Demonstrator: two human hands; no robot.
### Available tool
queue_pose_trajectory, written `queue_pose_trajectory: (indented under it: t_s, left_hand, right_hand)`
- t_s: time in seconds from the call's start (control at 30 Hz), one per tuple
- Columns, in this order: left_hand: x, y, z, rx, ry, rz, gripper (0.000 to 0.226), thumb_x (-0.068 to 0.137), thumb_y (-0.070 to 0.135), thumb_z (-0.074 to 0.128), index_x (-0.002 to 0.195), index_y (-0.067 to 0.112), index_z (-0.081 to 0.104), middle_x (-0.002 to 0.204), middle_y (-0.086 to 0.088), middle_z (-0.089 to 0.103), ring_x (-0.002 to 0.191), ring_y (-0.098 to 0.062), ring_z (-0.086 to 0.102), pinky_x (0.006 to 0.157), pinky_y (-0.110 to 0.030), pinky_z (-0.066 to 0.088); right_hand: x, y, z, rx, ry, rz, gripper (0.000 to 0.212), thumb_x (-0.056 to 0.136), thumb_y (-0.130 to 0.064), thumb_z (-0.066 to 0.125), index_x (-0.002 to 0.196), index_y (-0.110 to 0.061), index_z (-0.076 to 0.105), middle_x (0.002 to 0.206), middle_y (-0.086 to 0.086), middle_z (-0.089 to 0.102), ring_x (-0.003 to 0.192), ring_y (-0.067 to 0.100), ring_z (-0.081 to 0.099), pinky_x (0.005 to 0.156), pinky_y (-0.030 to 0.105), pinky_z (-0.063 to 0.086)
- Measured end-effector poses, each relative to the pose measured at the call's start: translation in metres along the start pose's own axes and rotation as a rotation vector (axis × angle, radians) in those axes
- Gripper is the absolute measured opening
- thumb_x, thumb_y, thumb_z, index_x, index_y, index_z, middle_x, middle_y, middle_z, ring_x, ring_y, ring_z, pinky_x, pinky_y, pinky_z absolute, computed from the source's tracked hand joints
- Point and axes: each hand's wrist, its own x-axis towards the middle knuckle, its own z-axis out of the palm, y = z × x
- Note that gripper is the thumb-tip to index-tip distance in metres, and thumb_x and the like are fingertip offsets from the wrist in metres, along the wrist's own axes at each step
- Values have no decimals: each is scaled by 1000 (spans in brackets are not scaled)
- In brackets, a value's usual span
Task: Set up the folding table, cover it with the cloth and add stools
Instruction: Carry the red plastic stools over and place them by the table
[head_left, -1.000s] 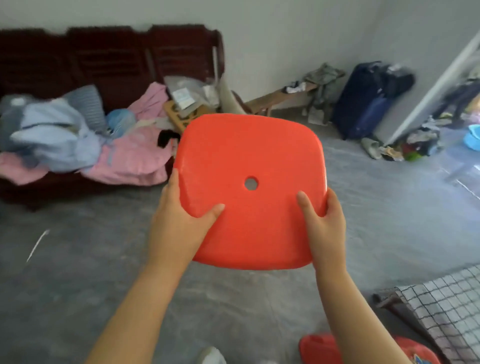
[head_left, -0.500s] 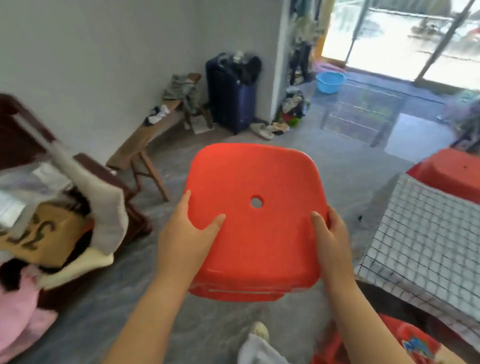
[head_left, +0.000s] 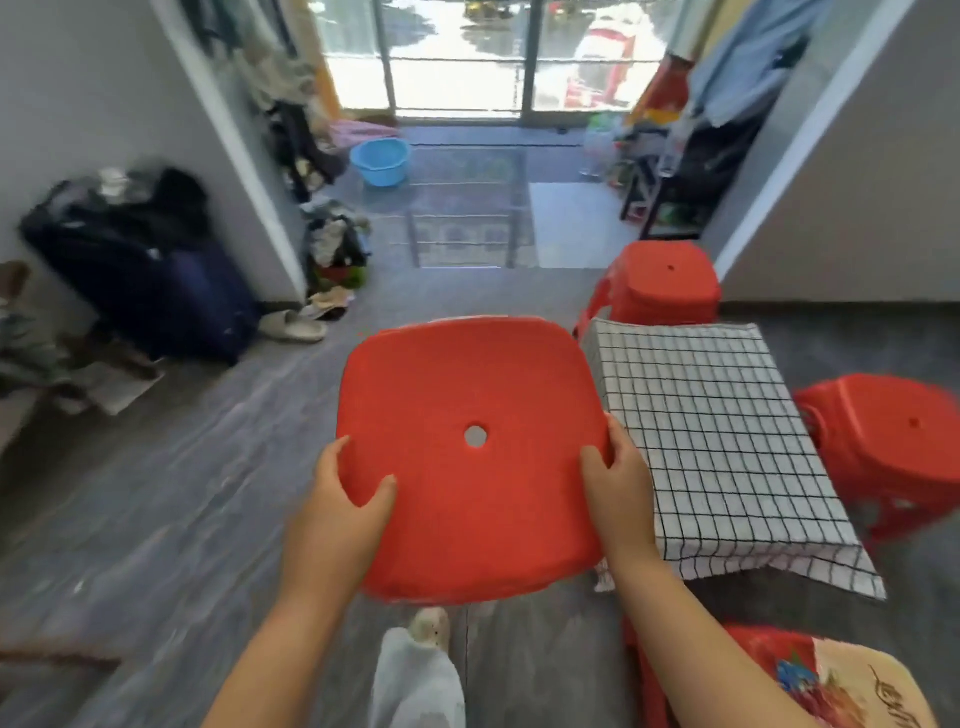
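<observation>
I hold a red plastic stool (head_left: 467, 405) by its square seat, which has a small round hole in the middle. My left hand (head_left: 337, 514) grips the seat's near left corner and my right hand (head_left: 621, 493) grips its right edge. The stool hangs above the floor, just left of a low table covered with a white black-checked cloth (head_left: 711, 441). A second red stool (head_left: 660, 283) stands at the table's far end. A third red stool (head_left: 883, 447) stands at its right side. Another red stool with a printed cushion (head_left: 831, 680) sits at the near right.
A dark blue suitcase (head_left: 156, 280) stands against the left wall, with slippers (head_left: 291, 326) and a pile of clothes near the doorway. A blue basin (head_left: 380, 161) lies beyond, before glass doors. My foot (head_left: 428, 626) shows below the stool. Grey floor lies open to the left.
My view has swung right, from the sofa and wall toward the doorway and the covered table. The stool stays in both hands and now hangs beside the table's left edge.
</observation>
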Motion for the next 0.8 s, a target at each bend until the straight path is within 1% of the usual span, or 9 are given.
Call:
queue_pose_trajectory:
  t_s: [0.1, 0.17, 0.2, 0.27, 0.37, 0.43, 0.5, 0.67, 0.8]
  left_hand:
    - [80, -6, 33, -45, -127, -36, 63, 77, 46, 67, 132, 30, 40, 131, -5, 57, 117, -25, 55, 96, -40, 44]
    - [131, -15, 60, -30, -194, -77, 73, 64, 62, 57, 128, 33, 40, 125, -6, 61, 110, -26, 59, 93, -42, 46]
    - [154, -18, 75, -17, -223, -97, 76, 60, 65, 53, 128, 33, 39, 123, -7, 62, 109, -27, 60, 92, -41, 46]
    - [195, -26, 106, 14, -277, -125, 80, 61, 63, 53, 132, 30, 37, 125, -9, 61, 111, -28, 59, 91, -39, 46]
    - [249, -40, 155, 76, -326, -139, 79, 74, 56, 61, 140, 27, 29, 123, -6, 62, 105, -28, 61, 82, -36, 46]
    - [279, -53, 188, 129, -334, -141, 74, 83, 45, 66, 142, 26, 26, 124, -7, 62, 107, -32, 61, 78, -34, 42]
    - [303, -67, 221, 167, -348, -135, 75, 85, 40, 64, 145, 26, 21, 126, -8, 61, 109, -34, 60, 77, -33, 39]
    - [335, -103, 287, 186, -425, -174, 83, 85, 41, 64, 147, 28, 10, 131, -6, 59, 113, -30, 59, 84, -35, 43]
    - [347, -121, 322, 210, -451, -226, 84, 86, 40, 64, 148, 27, 10, 132, -8, 57, 115, -32, 57, 88, -36, 43]
  right_hand:
    - [67, 16, 31, -51, 19, 41, 62, 79, -31, 47, 139, -15, 47, 128, -6, 57, 115, 10, 54, 102, 33, 43]
    - [113, 30, 49, -128, 1, 66, 61, 80, -31, 50, 137, -9, 48, 131, 2, 51, 123, 17, 47, 107, 36, 37]
    - [135, 37, 57, -181, -30, 108, 58, 83, -29, 53, 137, -8, 47, 132, 5, 47, 124, 19, 44, 107, 36, 35]
    - [176, 61, 73, -257, -120, 208, 63, 82, -33, 55, 139, -9, 44, 133, 8, 41, 125, 21, 38, 106, 34, 31]
    - [227, 101, 95, -299, -218, 294, 84, 69, -45, 49, 145, -11, 36, 133, 9, 38, 126, 23, 38, 109, 37, 33]
    - [254, 131, 108, -320, -255, 334, 80, 75, -43, 54, 146, -11, 35, 132, 9, 38, 127, 24, 39, 109, 40, 34]
    - [279, 160, 118, -337, -282, 364, 74, 80, -37, 58, 145, -9, 36, 133, 11, 37, 127, 25, 38, 110, 40, 33]
    - [318, 218, 133, -354, -347, 480, 83, 68, -44, 51, 144, -13, 38, 131, 8, 35, 121, 25, 43, 104, 40, 38]
    - [335, 258, 143, -350, -372, 519, 81, 70, -44, 53, 144, -16, 37, 127, 7, 36, 114, 22, 45, 100, 38, 41]
